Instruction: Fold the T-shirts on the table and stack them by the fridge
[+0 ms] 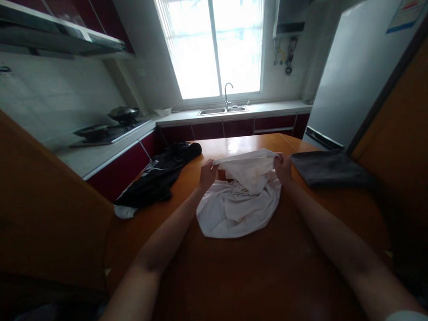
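Note:
A white cloth (237, 214), perhaps a garment, lies crumpled on the wooden table (240, 282). Its far edge is lifted and stretched between my two hands. My left hand (208, 174) pinches the left end of that edge, and my right hand (284, 169) grips the right end. Both hands are closed, with the fingertips partly hidden by the fabric. The rest of the cloth stays bunched on the tabletop, with folds in its middle. Whether it is a shirt or another piece cannot be made out.
Black clothing (158, 175) lies in a heap at the table's left edge. A folded dark grey cloth (331, 168) rests on the right. Beyond are a sink (222, 111), a stove with pans (123, 113) and a fridge (359, 73).

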`<state>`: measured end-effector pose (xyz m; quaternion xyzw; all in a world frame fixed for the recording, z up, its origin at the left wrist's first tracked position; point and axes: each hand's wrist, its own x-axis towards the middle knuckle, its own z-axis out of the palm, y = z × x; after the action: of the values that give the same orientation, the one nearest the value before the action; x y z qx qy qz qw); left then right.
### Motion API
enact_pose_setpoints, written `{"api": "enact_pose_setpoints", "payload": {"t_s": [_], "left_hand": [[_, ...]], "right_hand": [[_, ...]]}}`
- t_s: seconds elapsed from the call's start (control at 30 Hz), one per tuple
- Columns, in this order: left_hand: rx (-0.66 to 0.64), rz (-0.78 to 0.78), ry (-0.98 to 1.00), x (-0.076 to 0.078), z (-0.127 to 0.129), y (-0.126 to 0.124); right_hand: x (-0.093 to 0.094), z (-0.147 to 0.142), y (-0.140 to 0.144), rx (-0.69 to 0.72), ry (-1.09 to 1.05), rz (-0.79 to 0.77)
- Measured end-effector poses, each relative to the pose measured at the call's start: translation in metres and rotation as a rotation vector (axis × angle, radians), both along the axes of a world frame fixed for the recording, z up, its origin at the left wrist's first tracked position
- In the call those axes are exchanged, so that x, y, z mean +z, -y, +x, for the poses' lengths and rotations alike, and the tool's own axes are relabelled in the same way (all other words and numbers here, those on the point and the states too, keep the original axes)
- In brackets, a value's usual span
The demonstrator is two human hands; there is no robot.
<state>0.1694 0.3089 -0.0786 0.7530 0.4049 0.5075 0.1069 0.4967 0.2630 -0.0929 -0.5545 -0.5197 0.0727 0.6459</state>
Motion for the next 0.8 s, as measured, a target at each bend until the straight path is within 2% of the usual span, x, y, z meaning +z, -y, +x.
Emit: {"api": "enact_pose_setpoints", "payload": {"t_s": [0.17, 0.27, 0.33, 0.4, 0.5, 0.53, 0.6, 0.7, 0.73, 0.8], "left_hand": [[0.015, 0.017, 0.176, 0.041, -0.016, 0.001], [-0.007, 0.004, 0.219, 0.066, -0.027, 0.012], [-0.099, -0.087, 0.175, 0.082, -0.036, 0.024], [-0.235, -0.245, 0.063, 0.095, -0.045, 0.037], [-0.448, -0.460, -0.207, 0.105, -0.061, 0.055], [-0.507, -0.496, -0.313, 0.103, -0.065, 0.060], [-0.563, -0.496, -0.511, 0.088, -0.074, 0.068], [-0.423, -0.353, -0.670, 0.047, -0.087, 0.077], [-0.370, -0.316, -0.665, 0.032, -0.091, 0.079], [-0.341, -0.316, -0.589, 0.010, -0.102, 0.078]], "right_hand": [[0.033, 0.013, 0.009, 0.107, 0.128, -0.015], [0.057, 0.026, 0.016, 0.183, 0.253, -0.033], [0.073, 0.036, 0.020, 0.224, 0.324, -0.087], [0.089, 0.045, 0.027, 0.279, 0.377, -0.177], [0.108, 0.054, 0.043, 0.485, 0.439, -0.403], [0.113, 0.055, 0.049, 0.583, 0.456, -0.487], [0.116, 0.056, 0.060, 0.768, 0.486, -0.625], [0.109, 0.060, 0.068, 0.905, 0.512, -0.742], [0.104, 0.062, 0.068, 0.913, 0.516, -0.762], [0.093, 0.069, 0.066, 0.914, 0.517, -0.797]]}}
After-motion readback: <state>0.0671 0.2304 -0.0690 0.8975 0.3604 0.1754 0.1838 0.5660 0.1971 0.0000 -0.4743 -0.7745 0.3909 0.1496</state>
